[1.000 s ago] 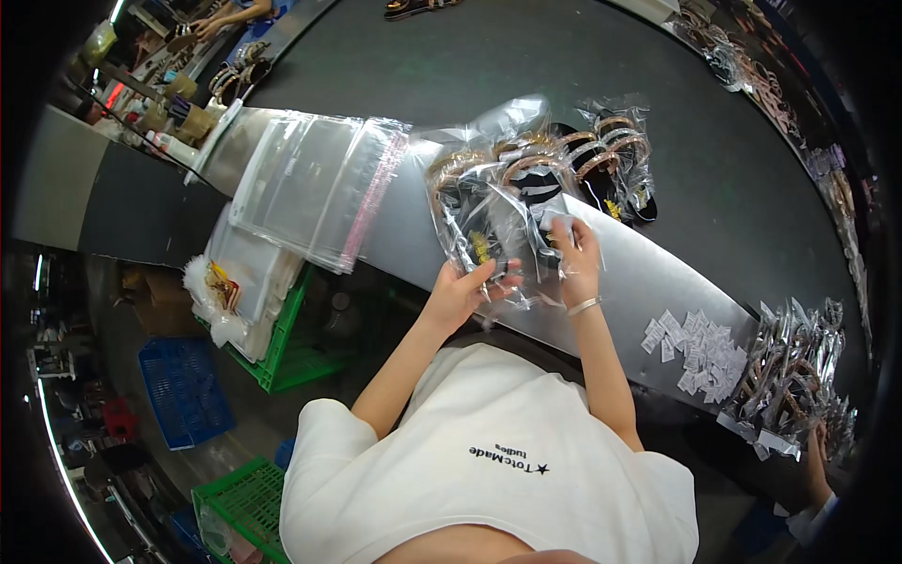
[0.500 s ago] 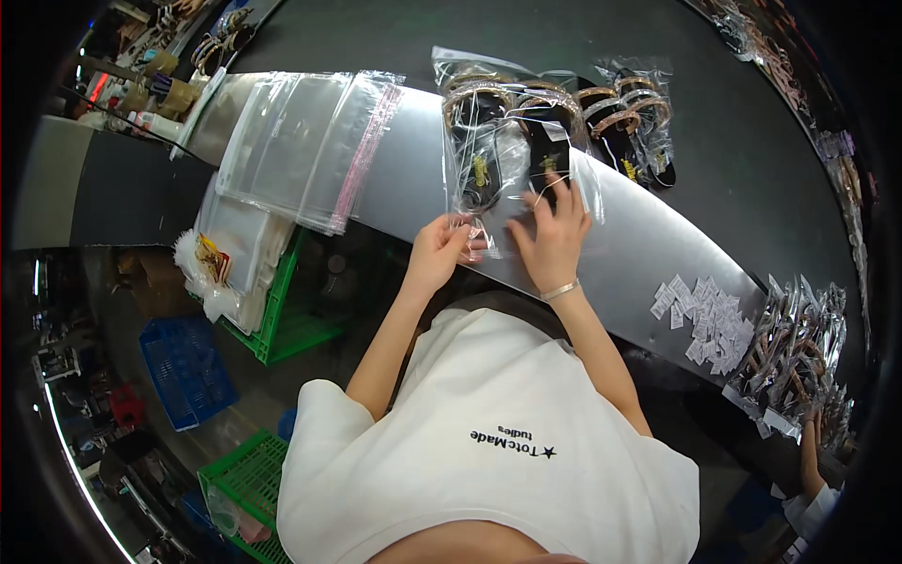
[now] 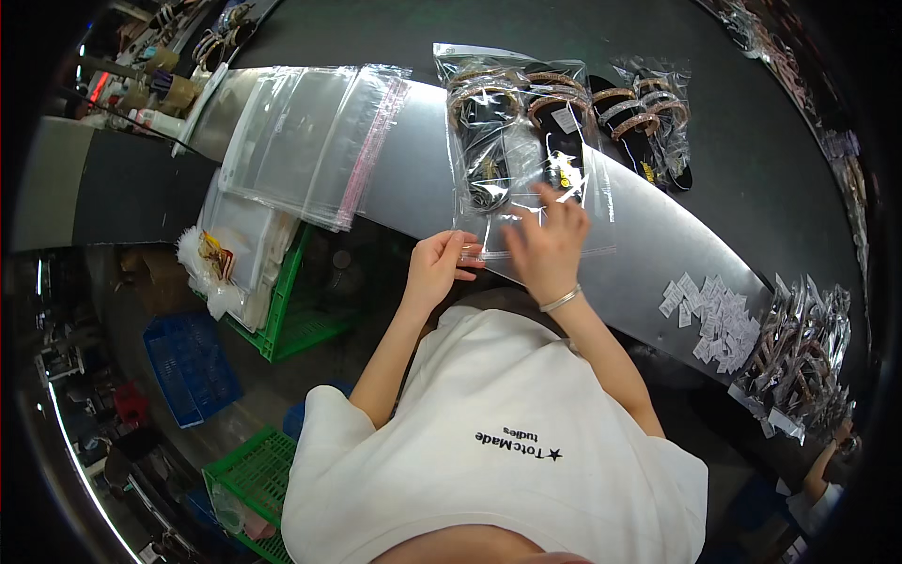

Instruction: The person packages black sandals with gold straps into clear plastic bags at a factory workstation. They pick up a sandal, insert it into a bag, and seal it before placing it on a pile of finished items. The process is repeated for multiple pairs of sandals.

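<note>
A clear plastic bag (image 3: 601,202) lies on the metal work surface, holding a pair of black sandals (image 3: 489,179) with glittering straps and a small white tag. At the bag's near left corner, my left hand (image 3: 437,270) pinches the plastic edge between thumb and fingers. My right hand (image 3: 552,246) is over the near part of the bag, below the right sandal, fingers spread and slightly blurred. Whether its fingertips press on the plastic I cannot tell. Just right of the bag is another pair of strappy sandals (image 3: 625,127), partly wrapped in clear plastic.
Flat clear bags (image 3: 301,141) with a pink strip are stacked at the left. Small white labels (image 3: 711,320) lie in a pile at the right, beside many wrapped sandals (image 3: 799,352). Green crate (image 3: 282,305) and blue crate (image 3: 191,367) stand below left. Another person's arm (image 3: 822,465) shows far right.
My right hand has moved down off the right sandal toward the bag's near end. The bag lies flatter, and my left hand stays at its corner.
</note>
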{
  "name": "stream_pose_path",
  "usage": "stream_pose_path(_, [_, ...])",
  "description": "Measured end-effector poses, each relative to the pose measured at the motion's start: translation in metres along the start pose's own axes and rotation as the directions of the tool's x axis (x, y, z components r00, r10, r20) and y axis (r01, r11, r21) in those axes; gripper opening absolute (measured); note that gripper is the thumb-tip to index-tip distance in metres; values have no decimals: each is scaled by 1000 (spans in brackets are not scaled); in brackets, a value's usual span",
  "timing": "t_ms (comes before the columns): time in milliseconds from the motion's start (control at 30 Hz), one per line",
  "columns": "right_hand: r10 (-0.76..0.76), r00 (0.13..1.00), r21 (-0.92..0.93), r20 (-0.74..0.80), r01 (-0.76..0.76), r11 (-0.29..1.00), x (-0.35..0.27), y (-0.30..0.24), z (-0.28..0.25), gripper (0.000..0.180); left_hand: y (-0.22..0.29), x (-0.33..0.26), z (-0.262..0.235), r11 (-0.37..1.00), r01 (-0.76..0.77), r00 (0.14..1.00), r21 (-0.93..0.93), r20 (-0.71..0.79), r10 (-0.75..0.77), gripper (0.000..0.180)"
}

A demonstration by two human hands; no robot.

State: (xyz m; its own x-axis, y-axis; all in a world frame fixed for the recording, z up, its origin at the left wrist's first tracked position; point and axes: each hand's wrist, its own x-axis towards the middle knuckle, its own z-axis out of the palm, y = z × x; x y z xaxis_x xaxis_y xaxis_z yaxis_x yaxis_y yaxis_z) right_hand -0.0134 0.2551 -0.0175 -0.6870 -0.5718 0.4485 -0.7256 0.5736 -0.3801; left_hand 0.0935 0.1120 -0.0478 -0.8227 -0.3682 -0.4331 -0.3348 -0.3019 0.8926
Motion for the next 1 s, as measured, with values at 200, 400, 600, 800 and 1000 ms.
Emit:
stream_pose_path(200, [-94, 961, 307, 262, 10, 952, -3, -26, 19, 19, 7, -9, 2, 991, -7, 999, -131, 33, 12, 34])
stream_pose_path(400, [-321, 907, 342, 272, 221, 913, -23, -33, 12, 18, 1, -2, 1, 988, -67, 998, -142, -26, 64, 34])
stream_pose_path(600, [-158, 959, 278, 235, 90, 956, -16, -22, -12, 19, 3, -7, 3, 992, -7, 1000, -122, -9, 6, 35])
stream_pose_path(800, [-215, 945, 265, 247, 147, 953, -6, -31, 23, 18, 8, -7, 6, 983, -91, 996, -156, 0, 92, 30])
stream_pose_path(1000, [-190, 903, 299, 385, 72, 952, -39, -25, -65, 20, 6, -6, 10, 988, -93, 992, -124, -101, 81, 33])
